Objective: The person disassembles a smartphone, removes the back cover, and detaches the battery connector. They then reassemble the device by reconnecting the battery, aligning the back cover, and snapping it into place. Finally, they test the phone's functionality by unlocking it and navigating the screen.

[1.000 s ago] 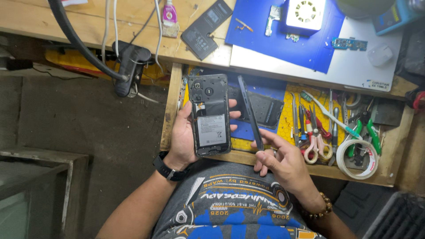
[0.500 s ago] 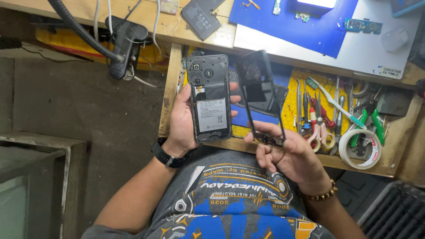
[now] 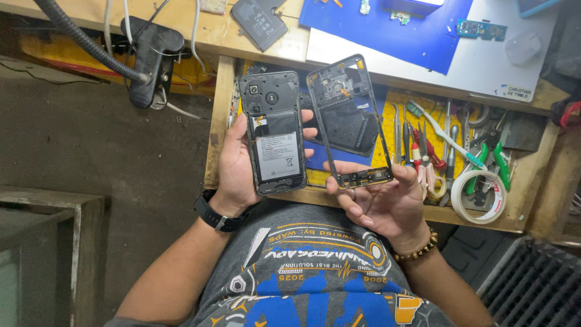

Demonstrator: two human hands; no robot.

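Left hand (image 3: 237, 166): fingers wrapped round the edges of an opened black phone body with exposed grey battery (image 3: 273, 134), held upright over the lap.
Right hand (image 3: 381, 203): fingertips pinched on the bottom edge of a thin black plastic phone frame (image 3: 349, 121), just beside the phone.
Frame handling: likely light, flexible and easily cracked (best gripped by its rails, not the thin corners).
Behind: wooden tool drawer (image 3: 514, 209), white tape roll (image 3: 479, 195).

At frame center a black opened phone (image 3: 272, 134) is showing its grey battery, beside a black frame (image 3: 349, 121); upper right, a blue mat (image 3: 417, 36) is lying.
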